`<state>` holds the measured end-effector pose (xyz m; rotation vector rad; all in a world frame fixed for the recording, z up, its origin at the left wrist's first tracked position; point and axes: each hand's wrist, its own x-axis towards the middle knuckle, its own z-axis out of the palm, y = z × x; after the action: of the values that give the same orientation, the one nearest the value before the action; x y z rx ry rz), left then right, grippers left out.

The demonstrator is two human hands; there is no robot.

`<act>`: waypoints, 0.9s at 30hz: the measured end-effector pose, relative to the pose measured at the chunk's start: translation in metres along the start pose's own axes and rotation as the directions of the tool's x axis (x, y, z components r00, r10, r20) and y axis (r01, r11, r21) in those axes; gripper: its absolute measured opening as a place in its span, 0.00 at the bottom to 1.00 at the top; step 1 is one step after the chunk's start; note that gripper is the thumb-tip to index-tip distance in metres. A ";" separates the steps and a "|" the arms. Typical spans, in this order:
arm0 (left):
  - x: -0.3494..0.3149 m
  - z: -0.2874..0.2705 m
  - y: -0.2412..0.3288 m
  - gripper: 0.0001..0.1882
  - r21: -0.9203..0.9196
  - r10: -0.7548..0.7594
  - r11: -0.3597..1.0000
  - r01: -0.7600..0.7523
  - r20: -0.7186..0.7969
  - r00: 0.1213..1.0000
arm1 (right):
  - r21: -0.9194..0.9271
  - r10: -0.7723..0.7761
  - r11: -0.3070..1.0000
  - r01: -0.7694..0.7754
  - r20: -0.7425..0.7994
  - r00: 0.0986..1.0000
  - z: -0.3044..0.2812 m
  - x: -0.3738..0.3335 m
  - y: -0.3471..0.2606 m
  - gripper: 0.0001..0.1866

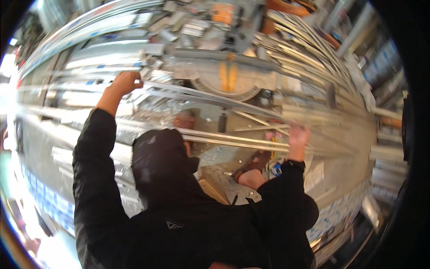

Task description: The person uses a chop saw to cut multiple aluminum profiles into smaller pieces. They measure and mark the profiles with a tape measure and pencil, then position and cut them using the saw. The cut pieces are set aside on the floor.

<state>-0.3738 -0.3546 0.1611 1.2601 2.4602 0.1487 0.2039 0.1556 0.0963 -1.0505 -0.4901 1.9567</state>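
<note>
My left hand (127,84) is closed, fingers curled at a long silver metal profile (197,94). The profile slants from there down to the right, in front of a saw's round base. My right hand (299,136) is raised near the right end of this profile and beside the ends of pale thin bars (237,141). Motion smears its fingers, so its grip is unclear. Both arms wear black sleeves (96,166). Below the bars, a sandalled foot (253,175) shows on the floor.
The saw base (192,74) with yellow stripes stands ahead, a dark fence across it. Long profiles (309,58) are stacked at the far right, more strips (98,33) at the far left. Metal offcuts (195,28) lie behind. A blue-and-white wrapped stack (45,190) is at left.
</note>
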 end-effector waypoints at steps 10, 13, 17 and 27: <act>0.061 0.006 -0.026 0.21 -0.005 -0.185 0.982 0.187 0.097 0.978 | -0.296 -0.053 0.955 0.009 -0.143 0.988 0.038 0.076 0.010 0.27; 0.080 0.004 -0.001 0.23 -0.013 -0.141 0.990 0.144 0.119 0.983 | -0.371 0.040 0.927 -0.059 -0.059 0.997 0.058 0.084 0.045 0.26; 0.112 0.024 0.057 0.24 -0.040 -0.043 0.998 0.050 0.161 0.986 | -0.458 0.254 0.849 -0.263 -0.083 0.964 0.102 0.085 0.087 0.24; 0.130 0.035 -0.007 0.26 -0.086 -0.143 0.984 0.156 0.137 0.980 | -0.455 0.169 0.865 -0.213 -0.134 0.976 0.091 0.100 0.083 0.17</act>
<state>-0.4354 -0.2572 0.0910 1.0079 2.3936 0.1382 0.0591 0.1945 0.0444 -1.5350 -0.8666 1.9990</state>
